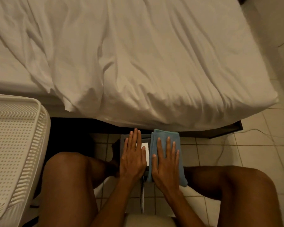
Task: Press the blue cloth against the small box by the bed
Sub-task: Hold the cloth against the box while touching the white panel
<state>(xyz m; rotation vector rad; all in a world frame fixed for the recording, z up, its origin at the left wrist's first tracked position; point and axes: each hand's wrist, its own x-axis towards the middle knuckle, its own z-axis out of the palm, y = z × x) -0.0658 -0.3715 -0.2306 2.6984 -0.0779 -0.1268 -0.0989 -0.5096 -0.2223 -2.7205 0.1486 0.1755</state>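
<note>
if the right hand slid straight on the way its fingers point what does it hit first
The right hand lies flat on the blue cloth. Past the cloth's far edge it would probably meet the white sheet overhanging the bed, though depth is unclear.

Bare left hand (pixel 133 158) and right hand (pixel 166 164), slim fingers (pixel 168 145), short nails. Bare forearms (pixel 111 202), bottom centre. Bare left knee (pixel 67 163) lower left, right knee (pixel 246 177) lower right.

- My left hand (pixel 132 157) lies flat, palm down, fingers straight and together.
- My right hand (pixel 167 163) lies flat alongside, fingers slightly spread.
- Both forearms (pixel 115 199) reach forward, nearly parallel.
</note>
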